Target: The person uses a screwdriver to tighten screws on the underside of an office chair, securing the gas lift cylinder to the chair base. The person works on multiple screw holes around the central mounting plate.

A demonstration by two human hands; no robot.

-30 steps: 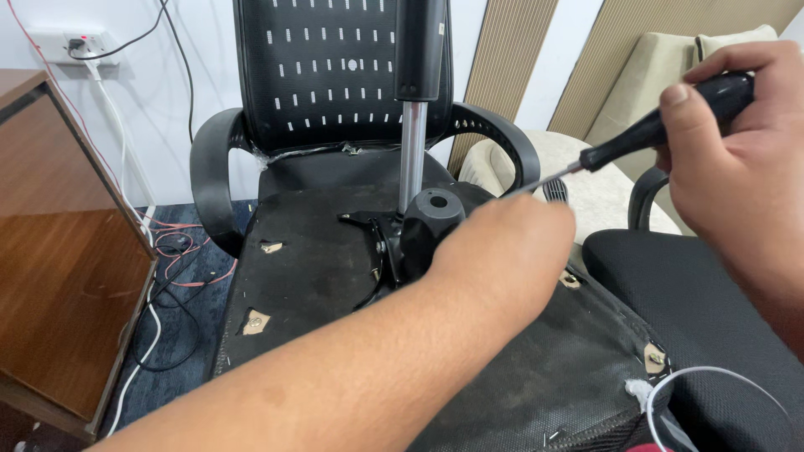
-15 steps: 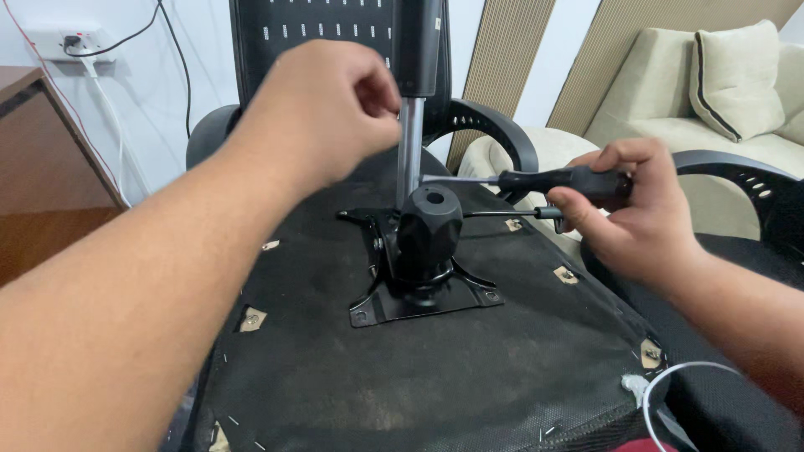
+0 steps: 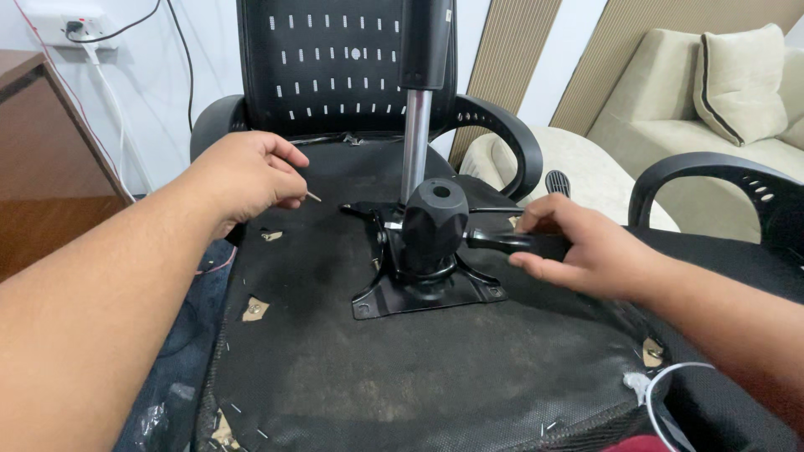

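An office chair lies overturned with the black underside of its seat [image 3: 402, 368] facing up. A black metal mechanism plate [image 3: 431, 289] with a round black knob [image 3: 435, 219] sits in the middle of that underside. A chrome gas-lift rod [image 3: 415, 138] rises behind it. My right hand [image 3: 578, 247] grips the black handle of a screwdriver [image 3: 502, 242] whose shaft points left into the mechanism. My left hand [image 3: 247, 176] hovers over the seat's left side, pinching a small screw [image 3: 312, 197] between its fingertips.
A brown wooden desk [image 3: 50, 167] stands at the left, with a wall socket [image 3: 67, 25] and cables above. A second black chair's armrest [image 3: 712, 180] is at the right, a beige sofa with a cushion [image 3: 737, 79] behind it. White cable [image 3: 670, 385] lies at the lower right.
My left hand has moved from over the mechanism to the left and now pinches a small screw. My right hand has lowered the screwdriver and set it against the mechanism.
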